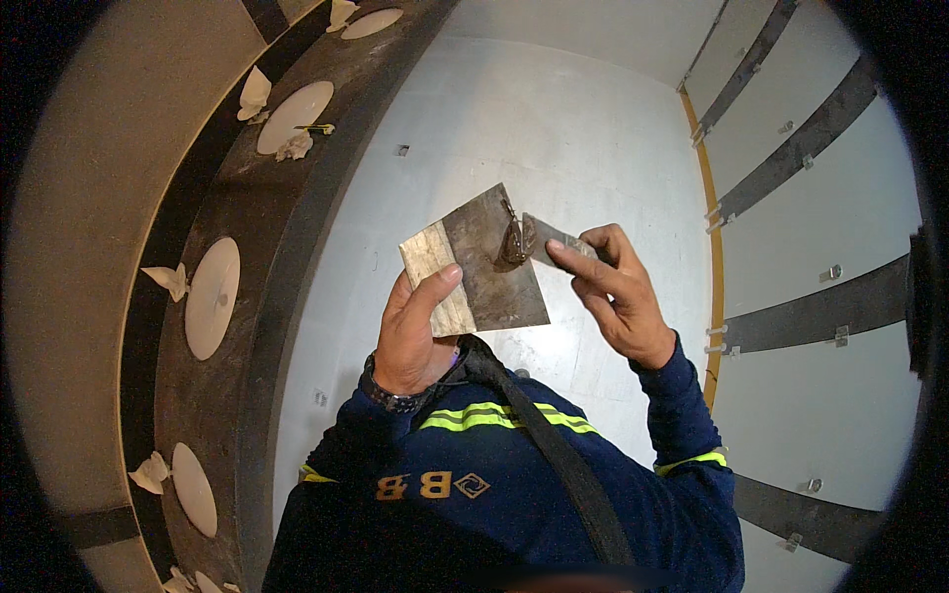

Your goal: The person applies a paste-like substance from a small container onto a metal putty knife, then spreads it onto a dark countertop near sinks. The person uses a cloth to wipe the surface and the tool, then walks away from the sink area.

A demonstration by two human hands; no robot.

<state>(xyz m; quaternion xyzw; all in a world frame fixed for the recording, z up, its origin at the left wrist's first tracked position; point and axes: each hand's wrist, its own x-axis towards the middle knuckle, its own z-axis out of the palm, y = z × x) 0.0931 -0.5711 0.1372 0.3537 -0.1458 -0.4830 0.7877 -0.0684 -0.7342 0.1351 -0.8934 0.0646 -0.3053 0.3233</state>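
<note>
My left hand [415,331] is closed on the pale, worn grip edge of a wide flat putty spreader [484,272], its thumb on top. The spreader's grey metal blade is smeared and tilted up in front of my chest. A lump of dark brown putty [513,244] sits near the blade's right edge. My right hand [623,296] grips a smaller putty knife [551,237], the index finger stretched along it. The tip of this knife meets the putty at the spreader's edge. Its handle is mostly hidden by my fingers.
On the left runs a long dark counter [272,212] with several white oval basins [213,298] and taps wrapped in white [168,282]. A thin yellow-green object [316,128] lies over one basin. Pale panels [791,257] with grey bands and small fittings line the right, above a light floor [573,128].
</note>
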